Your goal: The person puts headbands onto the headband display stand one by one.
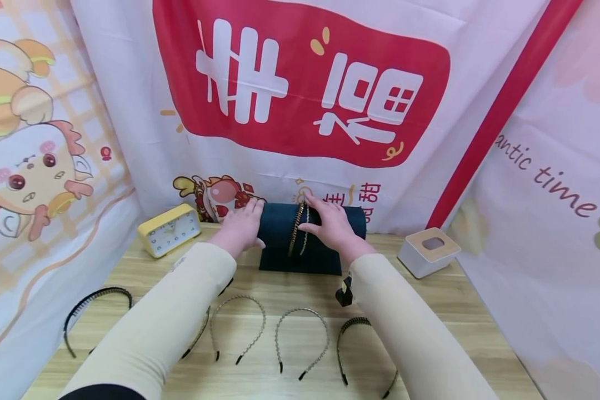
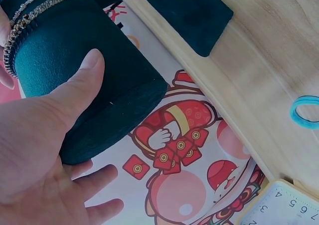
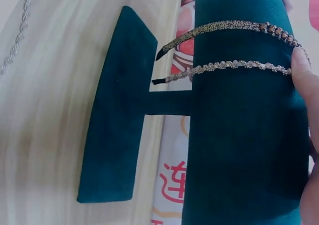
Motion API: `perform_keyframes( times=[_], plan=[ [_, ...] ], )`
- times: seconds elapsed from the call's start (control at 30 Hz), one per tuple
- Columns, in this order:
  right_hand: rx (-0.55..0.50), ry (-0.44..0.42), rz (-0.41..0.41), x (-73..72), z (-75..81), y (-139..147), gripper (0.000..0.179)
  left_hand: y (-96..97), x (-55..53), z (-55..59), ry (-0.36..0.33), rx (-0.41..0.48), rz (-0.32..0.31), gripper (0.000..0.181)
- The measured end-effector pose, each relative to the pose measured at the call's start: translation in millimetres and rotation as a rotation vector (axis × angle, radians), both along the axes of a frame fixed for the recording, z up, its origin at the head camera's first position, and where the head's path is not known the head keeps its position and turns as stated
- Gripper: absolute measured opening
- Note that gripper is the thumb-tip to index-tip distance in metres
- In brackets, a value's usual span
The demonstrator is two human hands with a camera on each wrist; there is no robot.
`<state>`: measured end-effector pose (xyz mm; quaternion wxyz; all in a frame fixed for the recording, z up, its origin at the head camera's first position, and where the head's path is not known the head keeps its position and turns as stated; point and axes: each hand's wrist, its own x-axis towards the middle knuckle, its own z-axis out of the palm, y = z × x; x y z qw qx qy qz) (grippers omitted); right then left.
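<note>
A dark green velvet roll stand [image 1: 354, 219] is upright at the back of the table. Two headbands straddle its roll side by side: a gold-brown headband [image 3: 229, 26] with dark beads and a thin silvery headband [image 3: 239, 64]. At the roll's left end is my left hand [image 1: 242, 225], its thumb lying on the velvet and its fingers spread past the end, as the left wrist view shows. My right hand [image 1: 336, 225] rests over the roll by the silvery headband; its thumb tip touches near that band. Its other fingers are mostly hidden in the right wrist view.
In front lie several headbands, including a black toothed headband [image 1: 102, 290], a silvery wavy headband [image 1: 245, 298] and a dark beaded headband [image 1: 357, 321]. A yellow clock [image 1: 170, 230] stands left, a white tissue box [image 1: 417, 258] right. Printed cloth [image 1: 300, 155] hangs behind.
</note>
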<state>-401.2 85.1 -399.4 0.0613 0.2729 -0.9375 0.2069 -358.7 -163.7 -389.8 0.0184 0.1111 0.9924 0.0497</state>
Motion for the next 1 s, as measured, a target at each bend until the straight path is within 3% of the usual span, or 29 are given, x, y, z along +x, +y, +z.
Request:
perform_keyframes(
  times=[0.27, 0.43, 0.53, 0.67, 0.77, 1.0],
  plan=[
    [-0.058, -0.038, 0.001, 2.8, -1.0, 7.3, 0.092, 1.6, -6.1, -6.7, -0.015, 0.007, 0.010, 0.115],
    [-0.178, -0.125, -0.028, 14.5, 4.5, 19.6, 0.087, 0.9, -7.0, -7.6, -0.011, 0.011, 0.007, 0.115],
    [-0.265, -0.117, -0.044, 23.0, 10.2, 34.1, 0.077, 0.4, -4.7, -5.4, -0.008, 0.002, 0.010, 0.115],
    [-0.345, -0.041, -0.078, 30.5, 13.3, 69.6, 0.056, 1.7, -0.2, -1.8, 0.003, 0.006, -0.002, 0.113],
    [-0.342, -0.030, -0.141, 34.3, 8.6, 104.9, 0.039, 3.0, 2.8, 0.9, 0.009, 0.010, -0.008, 0.112],
    [-0.242, 0.007, -0.233, 54.0, -28.8, 200.7, 0.020, 3.2, 1.4, 1.4, -0.001, 0.003, -0.009, 0.112]
  ],
)
